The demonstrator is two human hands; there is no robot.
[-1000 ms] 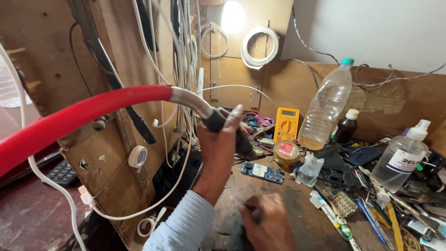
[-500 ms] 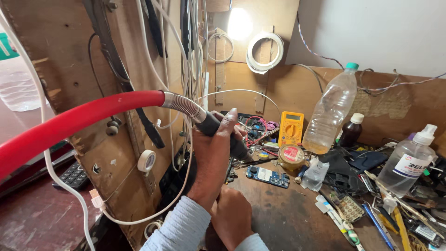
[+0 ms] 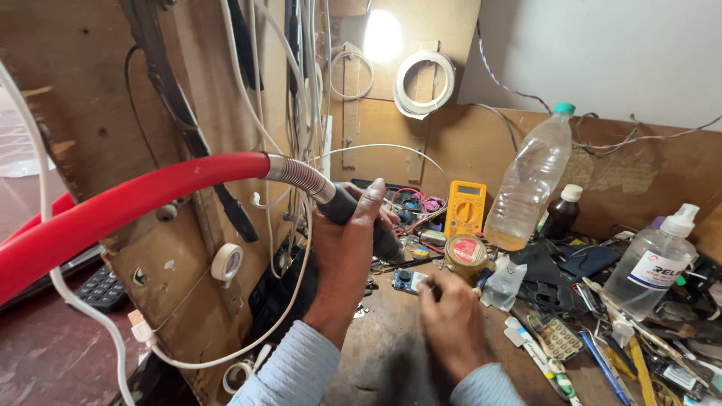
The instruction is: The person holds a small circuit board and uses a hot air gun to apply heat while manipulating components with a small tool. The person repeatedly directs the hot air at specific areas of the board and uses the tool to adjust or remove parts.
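Right hand [image 3: 451, 319] advanced, fingers pinching blue board [image 3: 406, 280]; left hand [image 3: 347, 252] clamps black handpiece [image 3: 361, 218].

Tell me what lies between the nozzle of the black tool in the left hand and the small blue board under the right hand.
Nothing visible blocks it. The left hand grips the black tool, its tip angled down toward the small blue board. The right hand touches the board's near edge, its fingers close beside the path.
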